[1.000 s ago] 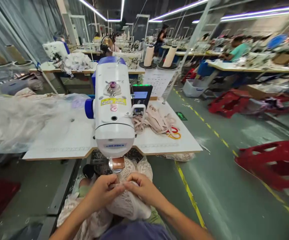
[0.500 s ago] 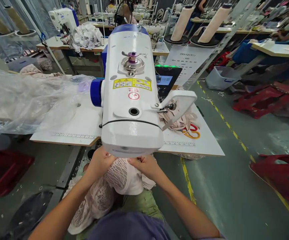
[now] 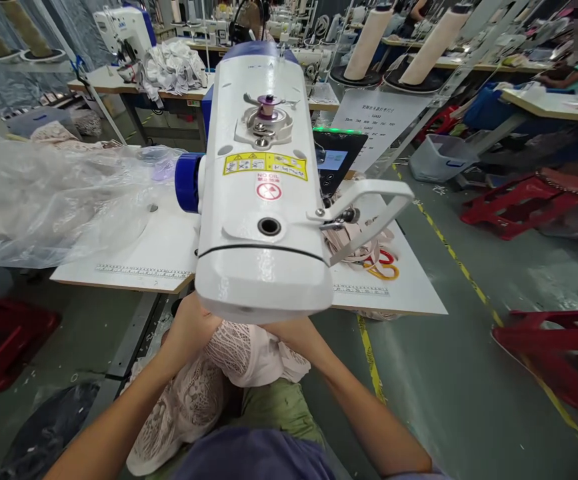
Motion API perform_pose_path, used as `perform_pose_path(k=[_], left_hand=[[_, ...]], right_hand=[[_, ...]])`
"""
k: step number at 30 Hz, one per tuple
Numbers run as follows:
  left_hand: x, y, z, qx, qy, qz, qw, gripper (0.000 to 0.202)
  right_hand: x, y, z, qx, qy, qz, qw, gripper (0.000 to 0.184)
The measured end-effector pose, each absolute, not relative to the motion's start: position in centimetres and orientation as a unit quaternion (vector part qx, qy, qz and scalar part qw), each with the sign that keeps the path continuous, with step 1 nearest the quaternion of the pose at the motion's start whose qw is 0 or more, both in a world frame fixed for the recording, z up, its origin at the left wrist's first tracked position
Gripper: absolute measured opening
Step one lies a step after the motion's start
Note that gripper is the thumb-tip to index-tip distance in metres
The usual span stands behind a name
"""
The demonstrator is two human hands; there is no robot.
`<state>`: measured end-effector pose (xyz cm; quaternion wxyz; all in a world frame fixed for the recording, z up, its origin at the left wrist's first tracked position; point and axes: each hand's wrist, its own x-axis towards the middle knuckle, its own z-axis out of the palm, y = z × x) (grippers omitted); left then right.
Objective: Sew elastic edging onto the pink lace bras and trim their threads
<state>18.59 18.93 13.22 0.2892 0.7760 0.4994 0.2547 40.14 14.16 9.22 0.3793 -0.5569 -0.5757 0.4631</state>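
Note:
A white sewing machine head [image 3: 261, 200] fills the middle of the view and hides the needle area. My left hand [image 3: 189, 328] and my right hand [image 3: 293, 331] reach under its front end, both against a pale pink lace garment [image 3: 239, 357] that spills down onto my lap. The fingers of both hands are hidden behind the machine. More lace [image 3: 179, 413] hangs down at my left thigh.
The white sewing table [image 3: 133, 257] carries a clear plastic bag [image 3: 43, 193] at the left and beige straps with red and orange scissors [image 3: 373, 260] at the right. A control panel [image 3: 336, 160] sits behind the machine. Red plastic stools [image 3: 559, 347] stand on the floor at the right. Other people work at far tables.
My hands have gone forward from my lap to under the machine's front end with the lace garment. My head has come closer, so the machine now covers my fingers.

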Motion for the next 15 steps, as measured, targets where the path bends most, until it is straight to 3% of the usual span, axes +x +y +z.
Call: perform_pose_path(k=[10,15], left_hand=[[17.3,18.8,12.7,0.76,0.52,0.245,0.304,0.009],[16.6,17.5,11.6,0.712,0.555,0.243,0.353,0.03]], right_hand=[[40.1,13.3,9.4,-0.589,-0.541,0.478,0.362,0.047],[40.3,12.8,8.6,-0.576,-0.52,0.504,0.378,0.05]])
